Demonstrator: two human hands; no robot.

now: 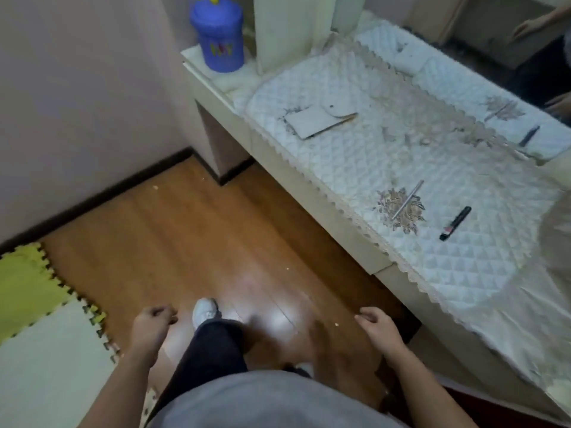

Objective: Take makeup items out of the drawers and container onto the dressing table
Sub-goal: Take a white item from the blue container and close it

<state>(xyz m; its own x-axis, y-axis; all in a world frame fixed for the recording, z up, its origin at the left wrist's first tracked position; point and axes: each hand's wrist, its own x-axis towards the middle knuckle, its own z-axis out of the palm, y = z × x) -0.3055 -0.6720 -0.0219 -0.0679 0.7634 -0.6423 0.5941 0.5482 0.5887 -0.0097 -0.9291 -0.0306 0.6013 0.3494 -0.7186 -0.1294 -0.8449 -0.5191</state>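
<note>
The dressing table (pixel 312 177) runs along the right, covered by a white quilted cloth (pixel 448 251). On the cloth lie a black tube (pixel 455 223), a thin silver stick (pixel 408 199) and a flat pale palette (pixel 315 120). A blue lidded container (pixel 217 37) stands at the table's far left end. My left hand (pixel 151 327) hangs over the wooden floor with fingers curled and nothing in it. My right hand (pixel 381 329) hangs near the table's front edge, fingers loosely apart and empty. No drawer shows as open.
A mirror (pixel 494 41) rises behind the table and reflects the cloth and a hand. Green and cream foam mats (pixel 34 304) cover the floor at the left. My leg and white shoe (pixel 205 310) stand on the wooden floor (pixel 185 242).
</note>
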